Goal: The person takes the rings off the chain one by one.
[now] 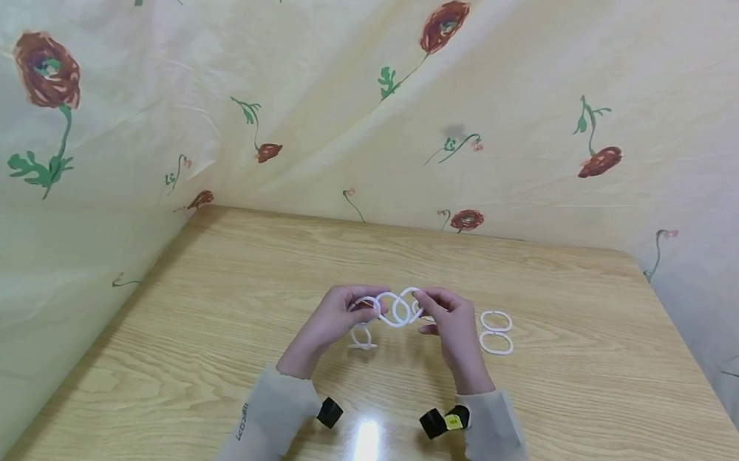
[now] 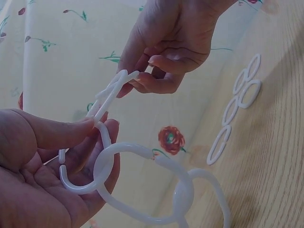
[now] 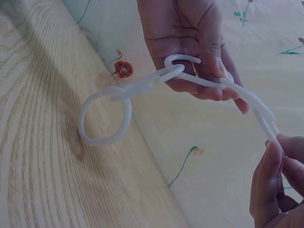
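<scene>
Above the wooden counter (image 1: pixel 199 333), a white ring chain (image 3: pixel 176 70) stretched between left fingers (image 1: pixel 364 290) and right fingers (image 1: pixel 441 295), both pinched on it, one end dangling below the left.

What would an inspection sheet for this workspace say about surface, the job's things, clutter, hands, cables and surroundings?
Surface: wood-grain table; bright glare between the forearms.
Job's things: chain of white links held up, its free end hanging low; loose links lie on the table to the right.
Clutter: nothing seen.
Hands: left hand pinches the chain; right hand pinches a link at its end, hooked on or not, unclear.
Cables: nothing seen.
Surroundings: flower-printed cloth behind and at both sides.
</scene>
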`<state>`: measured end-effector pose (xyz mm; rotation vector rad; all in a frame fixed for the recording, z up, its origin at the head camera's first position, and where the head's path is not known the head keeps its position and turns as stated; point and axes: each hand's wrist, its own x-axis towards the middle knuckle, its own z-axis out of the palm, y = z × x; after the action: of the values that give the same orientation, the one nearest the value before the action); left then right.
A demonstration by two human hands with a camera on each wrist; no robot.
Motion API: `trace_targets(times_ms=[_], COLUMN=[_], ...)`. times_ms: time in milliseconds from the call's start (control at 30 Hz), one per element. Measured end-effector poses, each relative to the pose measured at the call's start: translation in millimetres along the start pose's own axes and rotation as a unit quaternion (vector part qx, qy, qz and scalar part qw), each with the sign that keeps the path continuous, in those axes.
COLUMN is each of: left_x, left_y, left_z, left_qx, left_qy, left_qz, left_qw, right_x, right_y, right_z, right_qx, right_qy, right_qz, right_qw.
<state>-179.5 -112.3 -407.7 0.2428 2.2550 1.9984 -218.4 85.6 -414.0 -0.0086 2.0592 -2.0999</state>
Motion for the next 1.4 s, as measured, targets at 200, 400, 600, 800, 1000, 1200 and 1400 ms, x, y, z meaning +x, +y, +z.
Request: trace_targets(times_ms=[200, 400, 600, 800, 1000, 1200, 1400], left_x=[0.3, 0.4, 0.6, 0.3, 1.0, 1.4, -0.8], left_y=[-0.7, -0.5, 0.6, 2.9, 2.8, 2.4, 3.4], left_z=[0.2, 0.7, 0.9, -1.0, -2.7, -1.7, -1.5], left_qx=[0.003, -0.003, 0.005, 0.01, 0.009, 0.013, 0.022], left_qy=[0.003, 0.006, 0.009, 0.005, -0.001, 0.005, 0.02], left_qz=[-0.003, -0.003, -0.007, -0.011, -0.017, -0.025, -0.022], left_qw=[1.0, 1.0, 0.9999, 0.9999, 0.9998, 0.9996, 0.9993], right_x=[0.0, 0.4, 1.3, 2.3, 2.3, 1.6, 2.0], right_y=[0.0, -0.4, -0.3, 0.6, 0.7, 0.6, 1.3], right_z=[0.2, 0.4, -0.6, -1.3, -1.2, -1.0, -0.8], right_qx=[-0.009, -0.015, -0.025, -0.038, -0.043, -0.046, -0.044], right_qy=[0.0, 0.002, -0.004, -0.017, -0.015, -0.009, 0.001], right_qz=[0.005, 0.011, 0.011, 0.005, 0.004, 0.007, 0.01], right_qw=[1.0, 1.0, 1.0, 0.999, 0.999, 0.999, 0.999])
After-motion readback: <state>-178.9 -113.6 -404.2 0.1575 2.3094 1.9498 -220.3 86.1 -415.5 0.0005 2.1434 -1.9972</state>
